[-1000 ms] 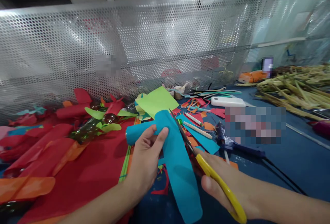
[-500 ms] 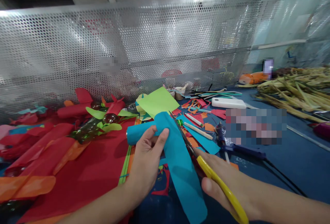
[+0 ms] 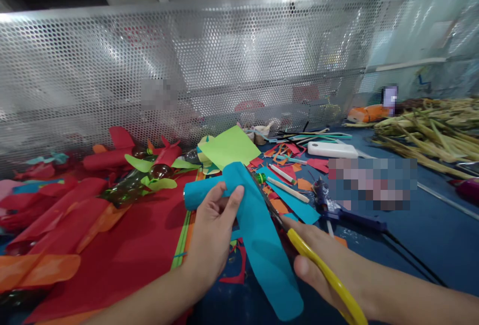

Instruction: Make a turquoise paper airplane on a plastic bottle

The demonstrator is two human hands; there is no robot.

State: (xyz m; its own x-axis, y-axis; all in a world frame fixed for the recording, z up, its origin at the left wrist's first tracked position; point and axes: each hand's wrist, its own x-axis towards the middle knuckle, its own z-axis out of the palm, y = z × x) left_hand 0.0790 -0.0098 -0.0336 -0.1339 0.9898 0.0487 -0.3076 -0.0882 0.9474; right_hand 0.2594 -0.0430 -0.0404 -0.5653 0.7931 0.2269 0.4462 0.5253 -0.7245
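Blue paper [image 3: 258, 235] with rounded ends hangs slanting in front of me, over a roll wrapped in the same blue [image 3: 204, 191]. My left hand [image 3: 217, 220] pinches it near the top between thumb and fingers. Yellow-handled scissors [image 3: 314, 262] are in my right hand [image 3: 325, 260], its fingers wrapped around the handles and partly hidden. Their dark blades lie along the right edge of the blue paper, pointing up and away. A green bottle neck [image 3: 261, 178] shows just beyond the blades; whether it belongs to the roll I cannot tell.
Red paper [image 3: 123, 245] and bottle planes [image 3: 127, 183] fill the left. Behind are a lime-green sheet [image 3: 232, 148] and a perforated metal screen [image 3: 224, 66]. Paper scraps, a white power strip [image 3: 332, 150], a blue glue gun [image 3: 352, 218] and dried husks [image 3: 430, 130] lie to the right.
The lower end of the blue paper has lifted slightly and swung a little right. The scissor handles have shifted slightly right. My left hand has barely moved.
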